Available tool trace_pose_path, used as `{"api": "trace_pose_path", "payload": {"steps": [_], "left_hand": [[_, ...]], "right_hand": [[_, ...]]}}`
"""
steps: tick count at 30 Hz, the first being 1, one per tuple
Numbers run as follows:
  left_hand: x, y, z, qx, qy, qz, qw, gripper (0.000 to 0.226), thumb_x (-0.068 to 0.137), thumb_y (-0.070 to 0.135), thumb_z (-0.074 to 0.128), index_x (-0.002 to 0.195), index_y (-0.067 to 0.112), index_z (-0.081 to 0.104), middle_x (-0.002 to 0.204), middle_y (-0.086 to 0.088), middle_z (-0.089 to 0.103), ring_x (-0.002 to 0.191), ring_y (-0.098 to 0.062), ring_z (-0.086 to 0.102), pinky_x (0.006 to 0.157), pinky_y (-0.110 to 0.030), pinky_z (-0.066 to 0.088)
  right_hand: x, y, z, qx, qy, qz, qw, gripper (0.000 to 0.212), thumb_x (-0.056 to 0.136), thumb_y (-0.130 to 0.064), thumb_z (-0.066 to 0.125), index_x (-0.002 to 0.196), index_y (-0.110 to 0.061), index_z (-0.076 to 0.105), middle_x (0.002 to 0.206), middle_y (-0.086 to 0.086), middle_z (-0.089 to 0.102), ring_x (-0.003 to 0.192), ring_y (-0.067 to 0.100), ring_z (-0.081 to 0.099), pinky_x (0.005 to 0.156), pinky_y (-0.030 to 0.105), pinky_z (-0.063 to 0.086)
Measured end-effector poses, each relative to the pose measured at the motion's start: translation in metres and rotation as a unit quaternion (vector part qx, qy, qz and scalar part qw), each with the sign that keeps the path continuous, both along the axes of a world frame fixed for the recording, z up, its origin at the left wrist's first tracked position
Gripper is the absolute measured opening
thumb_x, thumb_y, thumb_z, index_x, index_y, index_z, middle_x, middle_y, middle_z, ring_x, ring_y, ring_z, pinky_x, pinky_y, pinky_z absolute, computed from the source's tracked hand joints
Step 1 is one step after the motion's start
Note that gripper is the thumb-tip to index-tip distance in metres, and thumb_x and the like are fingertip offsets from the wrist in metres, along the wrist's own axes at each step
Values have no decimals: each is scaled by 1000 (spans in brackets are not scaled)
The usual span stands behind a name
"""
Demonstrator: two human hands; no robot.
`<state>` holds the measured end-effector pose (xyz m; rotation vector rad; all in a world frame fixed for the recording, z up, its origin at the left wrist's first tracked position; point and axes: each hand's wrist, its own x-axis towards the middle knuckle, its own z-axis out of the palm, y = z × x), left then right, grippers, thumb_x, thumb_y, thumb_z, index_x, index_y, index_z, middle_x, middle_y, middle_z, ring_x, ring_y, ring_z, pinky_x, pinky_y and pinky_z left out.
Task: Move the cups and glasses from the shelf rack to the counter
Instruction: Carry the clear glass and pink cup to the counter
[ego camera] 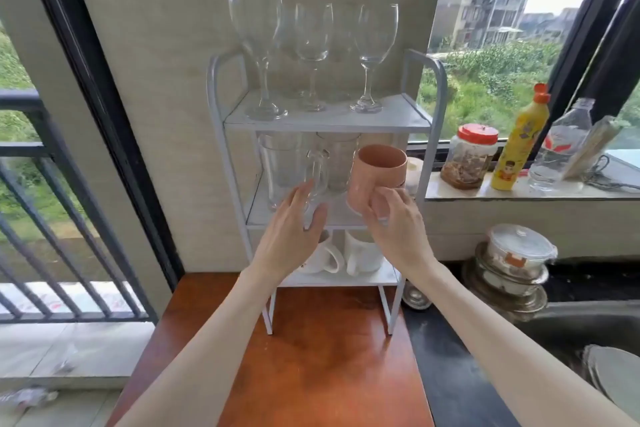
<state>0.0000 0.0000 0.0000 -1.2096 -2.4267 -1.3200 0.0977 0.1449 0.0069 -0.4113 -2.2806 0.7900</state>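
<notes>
A white three-tier shelf rack [431, 125] stands on the orange-brown counter [322, 357]. Three wine glasses [311, 55] stand on its top tier. On the middle tier are a clear glass mug [287, 166] and another clear glass [337, 163] behind it. My right hand [398, 229] grips a pink cup [375, 173], tilted at the front right of the middle tier. Fingers spread, my left hand [294, 229] reaches toward the glass mug's base and holds nothing. Two white mugs [360, 253] lie on the bottom tier, partly hidden by my hands.
On the window sill at right stand a red-lidded jar [467, 158], a yellow bottle [519, 146] and a clear plastic bottle [561, 149]. Stacked lidded pots [512, 263] sit beside a dark sink [571, 333]. A balcony railing lies to the left.
</notes>
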Motion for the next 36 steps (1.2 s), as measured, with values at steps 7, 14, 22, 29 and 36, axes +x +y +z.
{"api": "trace_pose_path", "payload": {"steps": [7, 14, 22, 29, 36], "left_hand": [[-5, 37, 10, 128, -88, 63, 986, 40, 96, 25, 42, 133, 10, 45, 129, -4, 57, 107, -3, 49, 78, 4, 34], [-8, 49, 24, 248, -304, 46, 919, 39, 92, 31, 49, 131, 24, 50, 130, 2, 58, 121, -14, 52, 107, -33, 37], [7, 44, 28, 247, -251, 53, 934, 21, 95, 35, 43, 86, 19, 54, 75, 3, 52, 73, -9, 51, 77, -23, 40], [26, 18, 25, 277, -207, 129, 929, 34, 93, 43, 41, 65, 24, 36, 56, 11, 30, 42, -1, 32, 44, -12, 30], [76, -22, 15, 297, -233, 124, 918, 43, 91, 46, 46, 58, 20, 33, 46, 13, 29, 46, -6, 26, 51, -26, 25]], "right_hand": [[-16, 10, 11, -287, 40, 42, 956, 19, 91, -30, 51, 94, -18, 65, 84, -15, 65, 85, 18, 65, 70, 20, 51], [-20, 12, 12, -390, 52, 101, 914, 25, 95, -18, 46, 101, 1, 61, 91, 2, 70, 86, 10, 68, 80, 29, 57], [-18, 6, 9, -404, 88, 80, 907, 16, 94, -17, 49, 101, -4, 52, 80, -3, 63, 75, 10, 66, 71, 21, 57], [4, -1, 6, -378, 108, 25, 919, 20, 98, -22, 34, 98, -8, 48, 90, -4, 50, 85, 14, 51, 78, 33, 46], [66, -17, 5, -320, 94, 10, 943, 23, 96, -27, 39, 80, -16, 51, 73, -3, 51, 68, 11, 47, 61, 25, 39]]}}
